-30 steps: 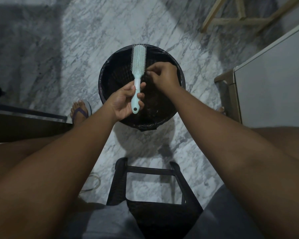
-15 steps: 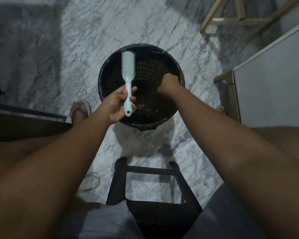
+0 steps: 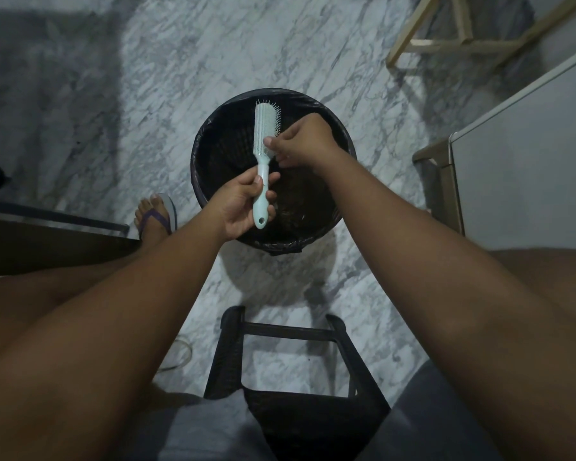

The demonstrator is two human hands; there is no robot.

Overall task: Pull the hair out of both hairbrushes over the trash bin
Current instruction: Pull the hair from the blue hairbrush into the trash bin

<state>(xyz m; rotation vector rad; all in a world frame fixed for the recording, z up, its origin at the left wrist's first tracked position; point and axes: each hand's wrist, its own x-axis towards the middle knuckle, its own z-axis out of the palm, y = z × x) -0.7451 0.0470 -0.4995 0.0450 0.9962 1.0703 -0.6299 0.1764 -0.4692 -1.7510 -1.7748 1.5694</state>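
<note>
left hand (image 3: 243, 204) grips hairbrush (image 3: 264, 151) (over bin (image 3: 213, 134)), right hand (image 3: 300, 141) pinching bristles

I count one hairbrush (image 3: 264, 128) and one trash bin (image 3: 213, 128). Two hands are mine: one left hand (image 3: 243, 204), one right hand (image 3: 303, 141). I see one sandalled foot (image 3: 155, 211), one black stool (image 3: 290, 334), one wooden frame (image 3: 459, 44) and one white cabinet (image 3: 529, 144).

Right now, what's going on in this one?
A person holds a pale green brush by its handle in the left hand, over a black-lined bin. The right hand has its fingers pinching at the bristles low on the brush head. Whether they hold any hair is too dim to tell. Only one brush shows.
</note>
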